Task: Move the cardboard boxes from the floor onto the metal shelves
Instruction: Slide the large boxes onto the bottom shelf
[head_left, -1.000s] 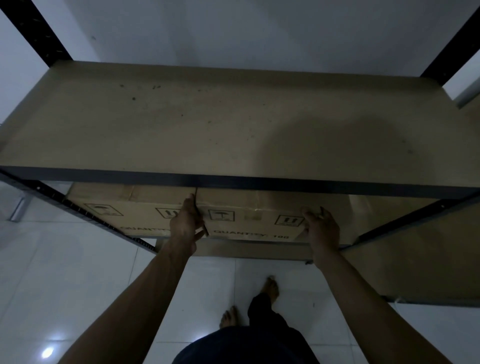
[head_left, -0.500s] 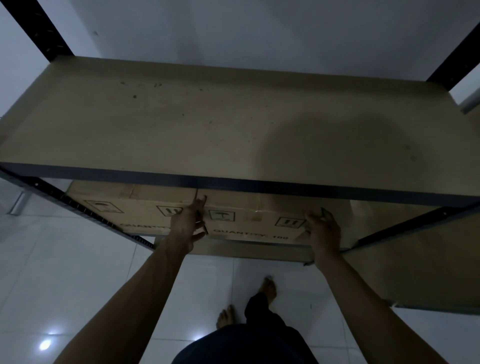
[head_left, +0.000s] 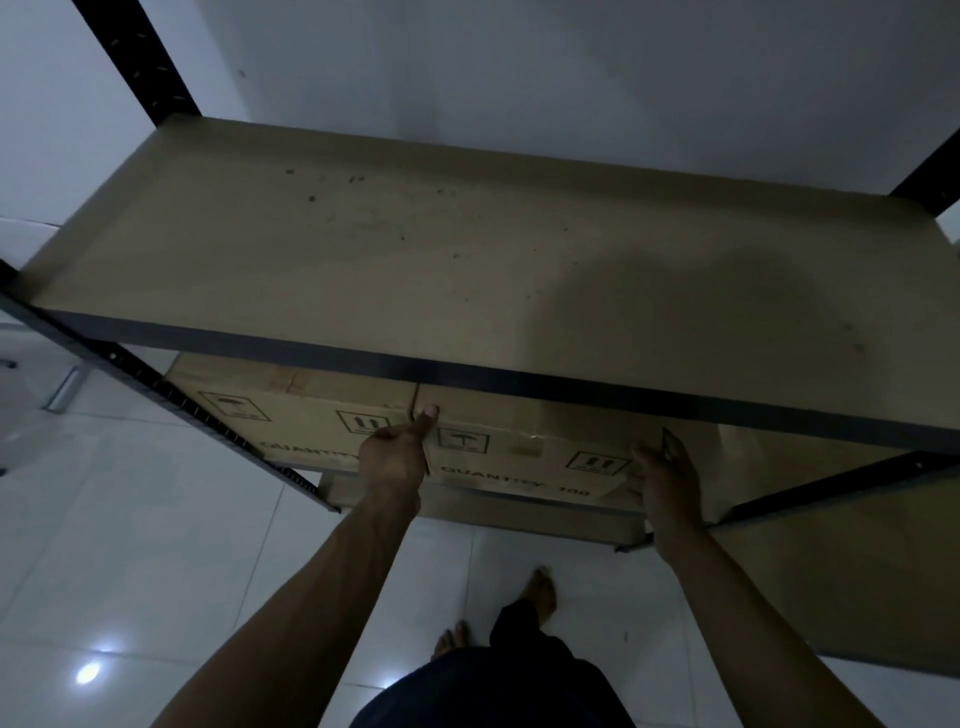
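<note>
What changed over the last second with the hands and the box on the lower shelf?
Very little. The left hand slid its thumb up the left edge of the right cardboard box; the right hand kept its hold on the right corner. That box, the left cardboard box and the top shelf stayed put.

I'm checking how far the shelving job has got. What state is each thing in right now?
Right box: on the lower shelf under the top board, held at both front corners.
Left box: on the same shelf, set against the right box, no hand holding it.
Top shelf: bare, nothing on it.
Left hand: gripping the right box's left front corner.
Right hand: gripping its right front corner.
</note>
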